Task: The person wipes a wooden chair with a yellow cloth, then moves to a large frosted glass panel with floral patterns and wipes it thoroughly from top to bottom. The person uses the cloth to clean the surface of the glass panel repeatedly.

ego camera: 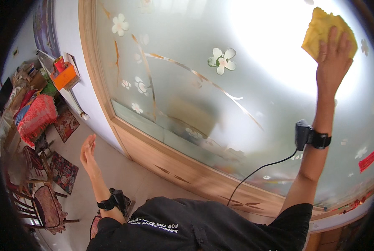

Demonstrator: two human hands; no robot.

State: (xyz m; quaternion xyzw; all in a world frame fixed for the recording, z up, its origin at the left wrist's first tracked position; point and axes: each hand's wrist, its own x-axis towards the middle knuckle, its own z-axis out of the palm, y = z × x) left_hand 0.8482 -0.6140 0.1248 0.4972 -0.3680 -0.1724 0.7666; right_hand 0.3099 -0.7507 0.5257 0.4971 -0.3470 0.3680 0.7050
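Note:
My right hand (334,53) is raised at the upper right, fingers spread over a yellow cloth (319,31). It presses the cloth flat against a large frosted glass panel (180,81) decorated with white flowers and brown branches. Bright light glares through the glass around the cloth. My left hand (90,153) is held up in the air at the left, empty, its fingers stretched and lying close to one another. It stays apart from the glass and the wooden frame (96,84). Both my wrists carry black strapped devices, and a cable runs from the right one.
Left of the frame, an orange box (64,77) sits on a small wall ledge. Further left are a red fringed cover (37,119), wooden chairs (48,208) with cushions, and patterned mats (64,172) on the floor. A red strip (369,159) shows at the far right.

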